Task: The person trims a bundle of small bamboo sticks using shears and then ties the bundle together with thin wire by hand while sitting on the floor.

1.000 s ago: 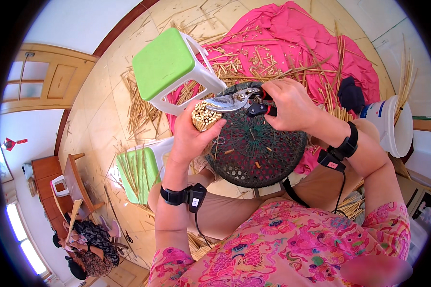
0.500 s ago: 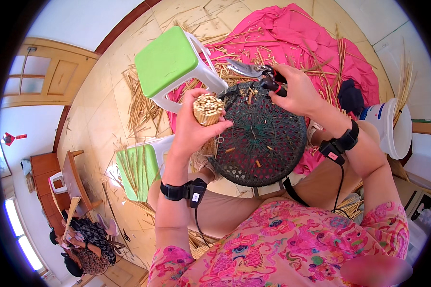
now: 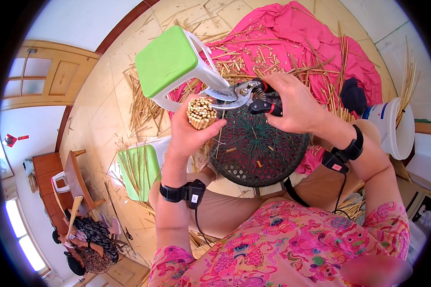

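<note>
My left hand [image 3: 183,130] is wrapped round a tight bundle of straw stalks [image 3: 201,114], its cut ends facing up. In my right hand [image 3: 294,103] I grip pruning shears [image 3: 246,95] by their black and red handles. The blades are parted and point left, with the lower tip at the bundle's right edge. Whether a stalk lies between the blades I cannot tell. Under both hands is a round stool covered in dark netting [image 3: 261,148], with a few short cut stalk pieces on it.
A green-topped stool [image 3: 166,60] stands far left of the netted one, and another green stool [image 3: 140,170] holds loose straw. Cut pieces litter a pink cloth [image 3: 292,38]. A white bucket [image 3: 403,129] stands right. Another person [image 3: 93,239] sits at far lower left.
The shears have moved left and nearer, from above the netted stool to the bundle's edge, and their blades are wider apart. The bundle has shifted slightly left.
</note>
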The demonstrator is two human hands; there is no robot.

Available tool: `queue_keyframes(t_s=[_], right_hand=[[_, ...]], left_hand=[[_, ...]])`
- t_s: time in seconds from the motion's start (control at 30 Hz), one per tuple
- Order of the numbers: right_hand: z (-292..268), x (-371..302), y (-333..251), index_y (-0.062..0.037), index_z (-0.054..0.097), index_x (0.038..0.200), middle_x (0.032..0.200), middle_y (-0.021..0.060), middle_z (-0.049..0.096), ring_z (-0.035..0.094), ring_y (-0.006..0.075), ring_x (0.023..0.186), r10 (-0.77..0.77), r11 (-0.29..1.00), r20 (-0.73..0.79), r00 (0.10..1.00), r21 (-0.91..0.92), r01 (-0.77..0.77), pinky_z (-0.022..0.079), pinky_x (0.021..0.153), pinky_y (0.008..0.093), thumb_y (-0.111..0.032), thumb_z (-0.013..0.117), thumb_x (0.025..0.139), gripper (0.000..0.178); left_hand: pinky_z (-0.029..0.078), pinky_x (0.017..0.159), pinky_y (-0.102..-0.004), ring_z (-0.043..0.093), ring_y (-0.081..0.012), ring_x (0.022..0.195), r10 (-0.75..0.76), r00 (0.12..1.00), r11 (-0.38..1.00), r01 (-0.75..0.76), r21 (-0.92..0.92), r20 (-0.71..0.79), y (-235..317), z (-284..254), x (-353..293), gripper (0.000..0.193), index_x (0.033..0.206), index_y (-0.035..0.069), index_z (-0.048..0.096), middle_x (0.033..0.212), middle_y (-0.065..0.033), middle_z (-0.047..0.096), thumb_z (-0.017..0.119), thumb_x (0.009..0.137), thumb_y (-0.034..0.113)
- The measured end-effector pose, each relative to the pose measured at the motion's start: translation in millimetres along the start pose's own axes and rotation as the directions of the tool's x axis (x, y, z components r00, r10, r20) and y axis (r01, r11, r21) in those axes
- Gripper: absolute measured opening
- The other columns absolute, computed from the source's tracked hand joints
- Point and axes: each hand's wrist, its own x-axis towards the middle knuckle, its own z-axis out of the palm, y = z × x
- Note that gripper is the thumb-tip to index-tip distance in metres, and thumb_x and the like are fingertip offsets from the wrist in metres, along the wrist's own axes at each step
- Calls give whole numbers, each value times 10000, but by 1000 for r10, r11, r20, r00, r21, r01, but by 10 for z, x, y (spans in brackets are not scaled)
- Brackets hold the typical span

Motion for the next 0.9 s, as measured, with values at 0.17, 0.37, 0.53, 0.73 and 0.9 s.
queue_keyframes(t_s=[0.17,0.37,0.53,0.73,0.9], right_hand=[[-30,1,-45,62,525,1057,956,204,583,567,375,926,33,999,74,997,3,-34,435,858,431,-168,698,607,534],[-64,16,-48,65,522,1068,963,206,573,558,368,955,-12,995,44,999,-101,17,426,874,430,-164,696,601,549],[-66,11,-22,64,516,1075,959,204,567,553,367,961,-30,995,33,999,-95,33,422,878,430,-157,701,591,563],[-59,2,1,47,517,1025,920,194,563,560,367,923,-58,992,29,998,-113,61,432,844,433,-137,709,579,519],[-31,4,36,36,521,1000,895,183,567,567,364,889,-73,991,25,997,-109,75,439,826,425,-134,720,574,500]], left_hand=[[484,727,-239,569,-75,815,-56,998,998,56,38,-4,12,45,-19,425,1067,-5,560,916,-17,618,773,702,37],[476,744,-239,564,-77,835,-48,999,999,48,4,6,3,62,-21,409,1057,-9,561,921,-15,618,763,705,41],[472,705,-234,555,-66,791,-12,1000,999,11,47,19,-31,45,-16,363,1008,3,565,880,-10,607,762,706,45],[467,633,-219,549,-51,724,-45,996,995,38,94,78,-37,33,-19,374,1025,6,572,851,-4,612,767,710,58],[466,628,-212,548,-49,723,-70,996,997,69,21,61,-7,81,-26,381,1045,-4,572,863,2,614,764,722,61]])
